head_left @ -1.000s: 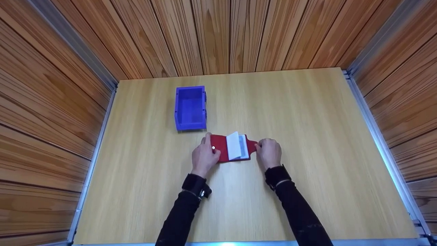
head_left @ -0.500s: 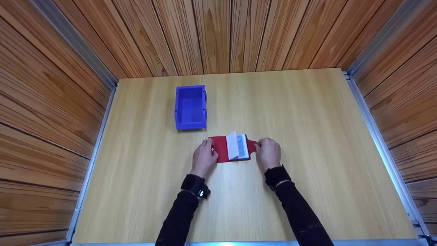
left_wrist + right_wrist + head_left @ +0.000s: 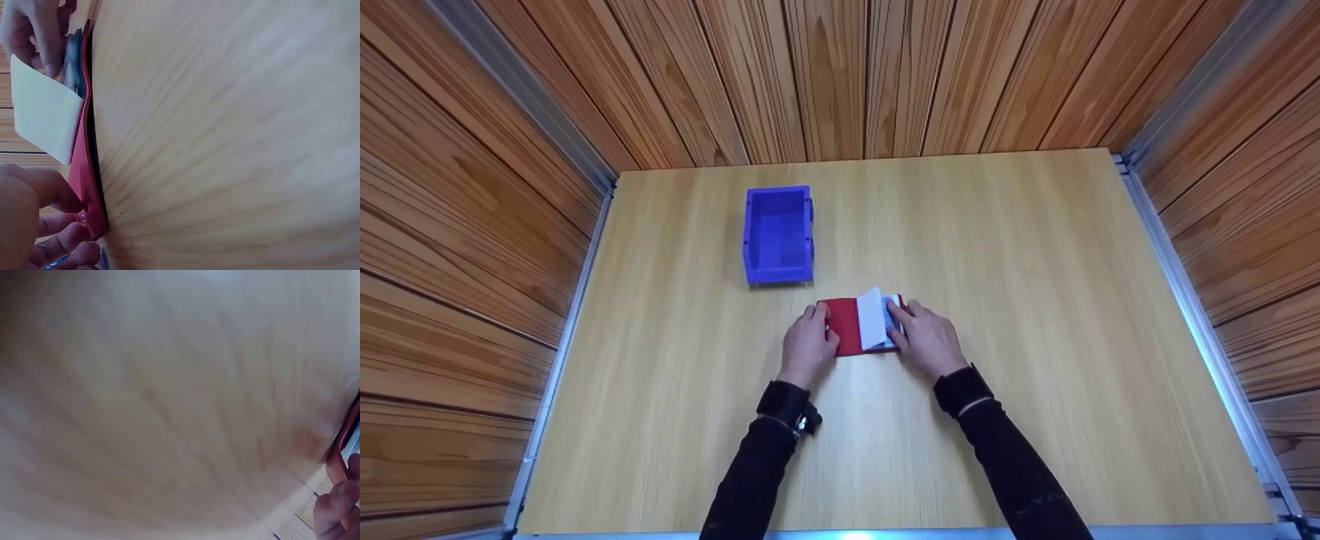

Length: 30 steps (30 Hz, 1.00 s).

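A red card holder [image 3: 844, 326] lies spread on the table, with a white leaf [image 3: 871, 319] standing up from its middle and bluish clear sleeves to the right. My left hand [image 3: 808, 346] grips the left cover at its edge. In the left wrist view, the left thumb [image 3: 59, 191] rests on the inside of that red cover, fingers by its outer edge. My right hand [image 3: 930, 341] lies over the right side, index finger and thumb extended onto the sleeves [image 3: 73, 64]. It hides the holder's closing tab in the head view. The right wrist view catches only its fingertips [image 3: 332, 506] beside the red edge.
A blue plastic bin [image 3: 778, 236] stands behind the card holder, to its left. Wood-plank walls [image 3: 840, 82] and metal rails [image 3: 562, 360] border the light wooden table [image 3: 1035, 300].
My right hand has let go of the closing tab and moved left onto the sleeves. Earlier, my left hand shifted its grip on the cover's edge, and the white leaf rose more upright.
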{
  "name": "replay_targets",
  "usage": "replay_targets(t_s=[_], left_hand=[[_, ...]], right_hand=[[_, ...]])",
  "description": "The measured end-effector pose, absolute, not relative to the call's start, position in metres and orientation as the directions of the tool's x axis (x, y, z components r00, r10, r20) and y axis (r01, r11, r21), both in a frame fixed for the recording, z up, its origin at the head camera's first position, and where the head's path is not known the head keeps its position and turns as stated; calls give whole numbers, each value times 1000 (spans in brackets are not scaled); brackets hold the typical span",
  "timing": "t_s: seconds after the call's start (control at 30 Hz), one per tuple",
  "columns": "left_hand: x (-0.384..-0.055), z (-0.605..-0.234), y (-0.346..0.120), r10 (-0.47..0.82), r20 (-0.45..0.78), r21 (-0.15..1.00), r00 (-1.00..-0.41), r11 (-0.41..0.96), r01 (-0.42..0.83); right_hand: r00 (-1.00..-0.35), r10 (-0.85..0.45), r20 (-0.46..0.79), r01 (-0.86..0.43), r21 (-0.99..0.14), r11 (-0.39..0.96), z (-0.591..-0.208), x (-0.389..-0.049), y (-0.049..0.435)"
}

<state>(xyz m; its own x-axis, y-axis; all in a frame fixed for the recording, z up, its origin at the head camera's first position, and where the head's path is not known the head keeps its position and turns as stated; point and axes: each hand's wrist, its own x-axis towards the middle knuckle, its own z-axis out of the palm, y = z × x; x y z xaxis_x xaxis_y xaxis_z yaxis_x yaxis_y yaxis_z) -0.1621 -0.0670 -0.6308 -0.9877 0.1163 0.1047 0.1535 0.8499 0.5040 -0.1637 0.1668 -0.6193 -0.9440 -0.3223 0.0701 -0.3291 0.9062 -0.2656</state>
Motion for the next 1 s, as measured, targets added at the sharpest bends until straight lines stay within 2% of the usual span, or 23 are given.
replay_targets(t_s=[0.13,0.37,0.47,0.7,0.87,1.0], left_hand=[[-161,-630,-66,116,96,495,-989,856,149],[-162,-616,-56,137,109,459,-985,872,172],[-165,-607,-44,226,137,401,-964,878,263],[-172,-583,-10,453,183,168,-872,860,482],[-174,-580,-2,493,157,67,-856,859,507],[-174,-582,-7,471,164,96,-867,867,489]], right_hand=[[-949,-314,6,-305,-259,917,-620,-165,168],[-947,-321,12,-312,-278,908,-622,-167,168],[-947,-320,15,-311,-280,908,-623,-167,168],[-946,-314,75,-322,-296,899,-624,-166,169],[-944,-317,95,-331,-302,894,-624,-166,170],[-946,-318,61,-322,-289,902,-624,-166,170]])
